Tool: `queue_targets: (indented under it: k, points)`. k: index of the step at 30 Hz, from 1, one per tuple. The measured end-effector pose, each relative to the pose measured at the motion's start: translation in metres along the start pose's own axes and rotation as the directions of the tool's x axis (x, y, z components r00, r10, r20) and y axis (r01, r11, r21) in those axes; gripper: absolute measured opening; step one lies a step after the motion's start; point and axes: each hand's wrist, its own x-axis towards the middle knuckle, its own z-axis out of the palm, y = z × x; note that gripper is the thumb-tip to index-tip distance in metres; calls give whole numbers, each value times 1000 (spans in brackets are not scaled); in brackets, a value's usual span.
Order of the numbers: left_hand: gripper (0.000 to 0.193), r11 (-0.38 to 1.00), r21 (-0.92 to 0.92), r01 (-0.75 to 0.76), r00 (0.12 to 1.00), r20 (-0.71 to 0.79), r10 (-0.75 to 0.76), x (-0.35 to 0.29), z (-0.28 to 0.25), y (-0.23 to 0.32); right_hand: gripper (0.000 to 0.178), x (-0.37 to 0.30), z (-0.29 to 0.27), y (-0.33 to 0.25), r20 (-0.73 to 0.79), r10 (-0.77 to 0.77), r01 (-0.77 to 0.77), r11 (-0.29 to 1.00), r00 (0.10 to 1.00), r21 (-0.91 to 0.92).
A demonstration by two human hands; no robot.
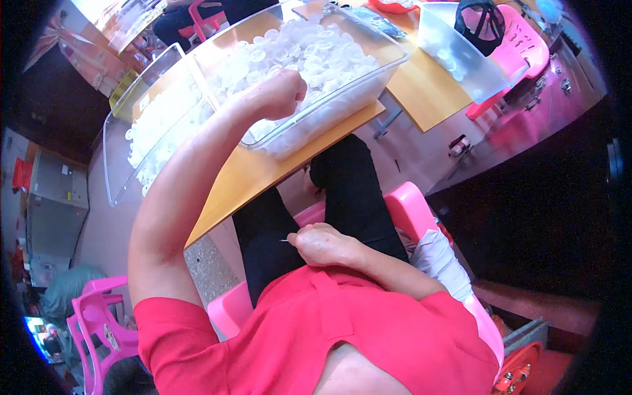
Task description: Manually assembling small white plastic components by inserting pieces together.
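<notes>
My left hand (280,93) is closed over the near side of a large clear plastic bin (329,105). What its curled fingers hold, if anything, is hidden. Heaped in that bin are many small, whitish, translucent round plastic pieces (296,49). Down at my lap, my right hand (322,245) is closed with its palm side turned away. A thin, shiny metal-looking tip (284,240) sticks out from its fingers toward the left; the rest of that thing is covered by the hand.
The bin stands on a wooden table (247,178). A second clear bin (112,158) of white pieces is at its left. Beyond the right corner, a translucent tub (454,62) and black cap (482,26) sit by a pink chair (526,39). Another pink chair (99,316) is lower left.
</notes>
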Motion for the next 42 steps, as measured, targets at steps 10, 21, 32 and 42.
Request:
queue_targets:
  k: [10,21,32,42]
  points:
    - [12,784,-603,-147,838,-497,-225,-80,-39,19,14,-2,-18,6,-347,0,83,971,938,225]
    - [20,912,-310,-270,641,-764,-70,-233,86,92,23,-18,-62,-49,-303,315,211,295,899,932]
    - [23,698,-651,-298,593,-700,-398,-269,102,110,13,-8,-46,-80,-350,240,195,496,905,846]
    - [16,-337,-853,-400,765,-108,-635,-271,130,113,9,0,-38,-85,-454,139,249,680,880,690]
